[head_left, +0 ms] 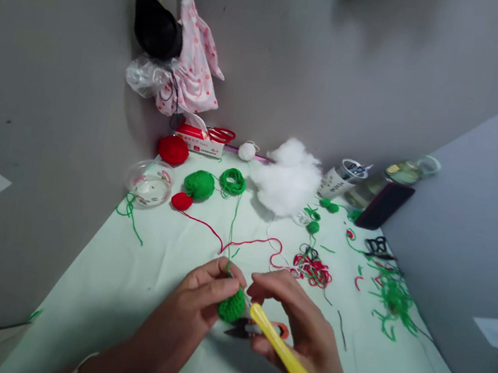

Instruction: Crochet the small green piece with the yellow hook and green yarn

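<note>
My left hand [192,307] pinches a small round piece of green crochet [231,305] between thumb and fingers. A strand of green yarn [232,228] runs from it up the table. My right hand [302,327] is curled around a crochet hook with a yellow handle [282,351], whose metal tip points at the green piece. Its exact grip is partly hidden by the handle. Small scissors [242,328] with dark blades and orange on the handle show just beneath the work, between the hands; whether they touch the right hand, I cannot tell.
Green yarn [232,182], red yarn [173,150], white stuffing [286,180] and a clear plastic bowl [150,183] stand toward the back. A pen cup [342,179] and dark phone [385,206] are back right. Tangled red yarn [313,269] and green scraps [396,298] lie right.
</note>
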Motion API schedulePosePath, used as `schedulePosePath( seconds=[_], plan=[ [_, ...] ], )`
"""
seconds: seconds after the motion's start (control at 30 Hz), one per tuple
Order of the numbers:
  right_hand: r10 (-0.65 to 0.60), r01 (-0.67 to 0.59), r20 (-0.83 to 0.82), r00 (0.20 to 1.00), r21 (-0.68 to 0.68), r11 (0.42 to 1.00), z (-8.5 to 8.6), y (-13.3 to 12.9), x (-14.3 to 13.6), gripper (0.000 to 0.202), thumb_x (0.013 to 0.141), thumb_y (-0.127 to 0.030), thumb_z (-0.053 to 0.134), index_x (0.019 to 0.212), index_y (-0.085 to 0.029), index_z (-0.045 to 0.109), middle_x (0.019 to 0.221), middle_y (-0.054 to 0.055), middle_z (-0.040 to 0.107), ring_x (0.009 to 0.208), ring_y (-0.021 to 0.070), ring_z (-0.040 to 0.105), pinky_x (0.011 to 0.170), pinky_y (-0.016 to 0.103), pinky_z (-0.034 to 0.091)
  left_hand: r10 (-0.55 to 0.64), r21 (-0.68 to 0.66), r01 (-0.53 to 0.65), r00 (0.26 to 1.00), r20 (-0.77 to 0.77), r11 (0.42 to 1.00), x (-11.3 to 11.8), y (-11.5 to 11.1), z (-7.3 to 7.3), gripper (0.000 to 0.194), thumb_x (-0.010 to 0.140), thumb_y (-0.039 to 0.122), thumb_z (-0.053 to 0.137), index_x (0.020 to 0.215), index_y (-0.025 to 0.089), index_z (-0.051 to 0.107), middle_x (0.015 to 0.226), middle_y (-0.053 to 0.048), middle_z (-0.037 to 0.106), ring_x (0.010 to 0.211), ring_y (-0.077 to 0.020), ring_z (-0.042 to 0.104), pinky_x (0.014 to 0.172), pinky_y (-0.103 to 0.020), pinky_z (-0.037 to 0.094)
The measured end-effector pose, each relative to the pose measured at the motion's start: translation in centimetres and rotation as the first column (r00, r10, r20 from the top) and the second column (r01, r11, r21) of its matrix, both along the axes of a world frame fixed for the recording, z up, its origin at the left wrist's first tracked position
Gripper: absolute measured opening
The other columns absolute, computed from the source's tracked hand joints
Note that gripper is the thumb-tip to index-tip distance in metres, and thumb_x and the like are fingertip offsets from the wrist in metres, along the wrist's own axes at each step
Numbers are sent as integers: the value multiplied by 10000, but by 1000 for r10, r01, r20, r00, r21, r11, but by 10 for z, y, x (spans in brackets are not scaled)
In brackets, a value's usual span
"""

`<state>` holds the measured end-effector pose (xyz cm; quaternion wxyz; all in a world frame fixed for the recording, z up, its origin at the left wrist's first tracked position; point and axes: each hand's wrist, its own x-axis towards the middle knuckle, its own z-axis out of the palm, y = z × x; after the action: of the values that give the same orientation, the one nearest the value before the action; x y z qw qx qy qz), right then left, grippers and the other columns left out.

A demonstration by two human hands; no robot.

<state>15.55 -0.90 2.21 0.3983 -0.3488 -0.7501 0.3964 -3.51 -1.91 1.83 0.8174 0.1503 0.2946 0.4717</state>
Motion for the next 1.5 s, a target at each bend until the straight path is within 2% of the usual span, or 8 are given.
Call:
schedulePosePath(
  seconds=[0.13,0.27,0.67,0.93,1.1,1.23,1.37,1.5],
  plan=[
    [-289,279,-262,921,-75,957,-17,-4,-13,241,1057,-371,567,1136,-349,793,911,41,735,815,190,686,703,317,605,0,86,7,997,-77,996,13,9,1,166,837,303,840,857,193,717,846,-13,705,863,-175,606,866,-299,420],
    [-404,340,-422,812,-221,914,-26,1,-17,233,1041,-380,596,1023,-291,811,910,51,754,799,189,712,698,313,622,-20,238,65,983,-185,969,14,15,-2,206,883,290,814,1075,220,790,1034,-43,759,1039,-221,650,1012,-356,418],
    [-328,281,-368,870,-178,943,-25,4,-15,80,942,-303,755,978,-300,827,952,52,802,943,229,745,804,376,636,76,365,129,863,-499,922,6,20,-13,472,851,332,853,1313,300,759,903,-5,680,949,-210,627,977,-364,445],
    [-445,293,-456,771,-367,883,-37,6,-13,108,900,-371,792,945,-278,822,890,37,763,717,166,642,673,315,561,13,308,109,929,-369,945,7,19,-11,649,799,283,888,1411,293,672,967,-5,596,979,-195,604,965,-355,461],
    [-443,97,-629,638,-506,857,-28,12,-19,127,802,-375,888,873,-287,830,827,10,755,589,105,572,570,244,527,-117,346,243,931,-347,906,1,23,-8,703,817,306,883,1467,330,618,1066,-23,613,1106,-244,648,1067,-396,458],
    [-442,7,-665,602,-550,835,-26,13,-21,116,794,-353,901,854,-277,838,797,5,744,579,87,576,558,216,519,-109,354,246,925,-365,902,0,26,-11,718,810,298,892,1469,339,609,1047,-15,623,1080,-244,679,1051,-398,486],
    [-440,58,-640,630,-526,848,-31,10,-20,99,827,-357,881,872,-277,844,825,1,745,602,80,596,592,218,517,-59,365,214,918,-391,906,-1,26,-15,697,790,273,912,1430,350,648,1005,7,628,1026,-202,672,1024,-358,485],
    [-375,193,-560,739,-357,914,-34,6,-20,49,904,-315,812,930,-301,851,869,14,758,680,115,634,625,250,519,9,386,170,907,-420,907,0,26,-20,575,866,317,846,1413,323,671,964,4,620,921,-168,644,922,-321,501]
  ],
)
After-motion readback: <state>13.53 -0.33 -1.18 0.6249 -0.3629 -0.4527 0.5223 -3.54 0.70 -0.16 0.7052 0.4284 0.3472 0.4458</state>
